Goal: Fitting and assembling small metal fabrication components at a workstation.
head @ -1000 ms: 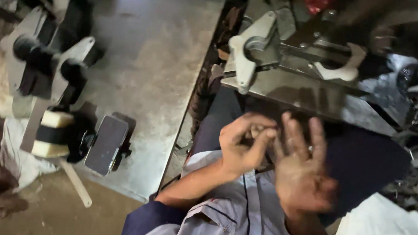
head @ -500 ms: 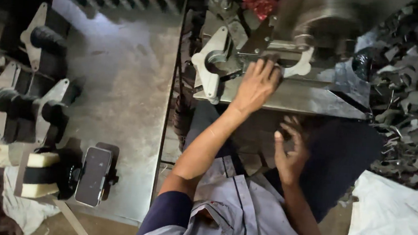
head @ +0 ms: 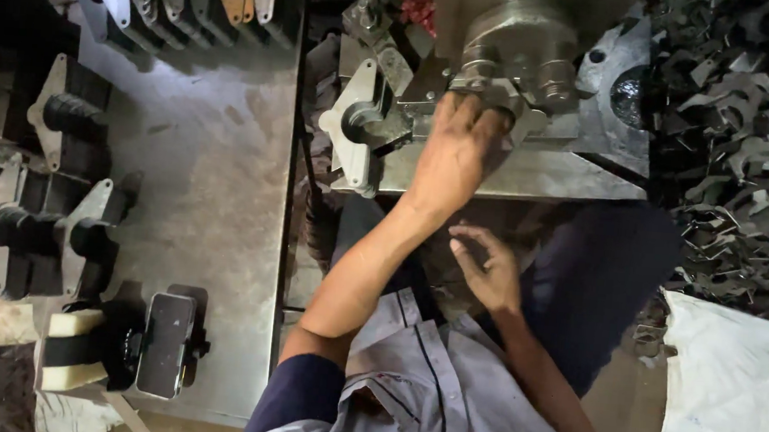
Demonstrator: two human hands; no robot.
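— Grip first: how does each hand stand?
— Left hand (head: 455, 153) lies fingers-down over the flat metal piece (head: 383, 120) on the press machine (head: 515, 62); its grip is curled against the part, though whether it pinches or only presses I cannot tell. Right hand (head: 488, 268) hangs over the lap, fingers loosely spread, holding nothing
— How far along?
— I judge mid-way: one piece sits at the tool, finished-looking brackets (head: 50, 112) stand on the steel counter (head: 215, 166), and a heap of blanks (head: 745, 162) waits at the right, so plenty remains
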